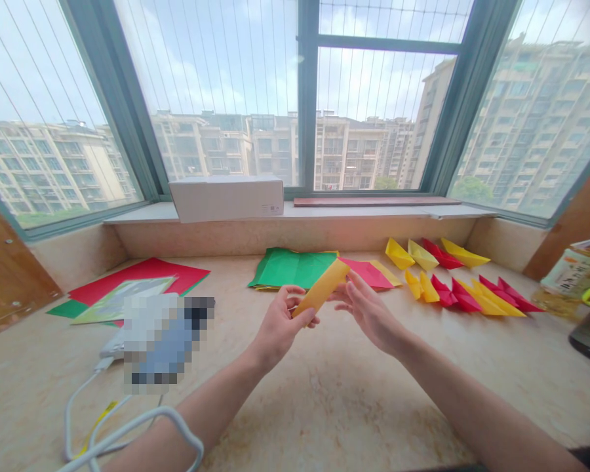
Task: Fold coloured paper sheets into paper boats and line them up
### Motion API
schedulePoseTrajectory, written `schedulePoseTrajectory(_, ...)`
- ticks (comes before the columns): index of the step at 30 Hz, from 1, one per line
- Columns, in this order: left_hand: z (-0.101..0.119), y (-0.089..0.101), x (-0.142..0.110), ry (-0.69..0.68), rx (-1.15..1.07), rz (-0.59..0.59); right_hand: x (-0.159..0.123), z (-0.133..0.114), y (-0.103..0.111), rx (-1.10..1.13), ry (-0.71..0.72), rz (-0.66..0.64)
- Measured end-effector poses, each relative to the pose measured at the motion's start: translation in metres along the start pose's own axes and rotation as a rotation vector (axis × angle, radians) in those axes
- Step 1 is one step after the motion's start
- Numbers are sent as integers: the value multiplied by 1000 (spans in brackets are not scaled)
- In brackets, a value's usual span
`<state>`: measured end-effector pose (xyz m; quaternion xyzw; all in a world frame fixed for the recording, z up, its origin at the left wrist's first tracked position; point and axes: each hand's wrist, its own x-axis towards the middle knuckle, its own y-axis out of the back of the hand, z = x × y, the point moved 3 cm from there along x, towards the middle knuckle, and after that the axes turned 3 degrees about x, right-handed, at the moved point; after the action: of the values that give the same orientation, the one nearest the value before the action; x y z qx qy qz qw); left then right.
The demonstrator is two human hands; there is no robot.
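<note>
While the left hand [281, 328] holds a folded yellow paper [320, 286] between thumb and fingers above the counter [334, 406], the right hand [371, 311] is at its upper end; whether those fingers grip it, I cannot tell.

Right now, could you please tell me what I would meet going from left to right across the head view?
Red paper sheet → left hand → folded yellow paper → right hand → folded paper boats → labelled plastic bottle.
</note>
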<state>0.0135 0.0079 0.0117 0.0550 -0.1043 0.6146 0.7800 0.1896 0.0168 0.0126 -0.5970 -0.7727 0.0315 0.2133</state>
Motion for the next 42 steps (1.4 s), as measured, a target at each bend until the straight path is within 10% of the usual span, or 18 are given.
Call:
schedulePoseTrajectory(16,-7,-10,-9,131,96,-328,-9,0,-6,-213,141,178)
schedulePoseTrajectory(24,-11,-18,-16,187,87,-390,-19,-1,-21,-306,163,-12)
schedulePoseTrajectory(37,-8,-11,-16,204,223,-441,-19,-5,-9,-330,408,178)
schedulePoseTrajectory(42,-15,-13,-20,274,139,-493,-18,-8,-12,-640,548,-143)
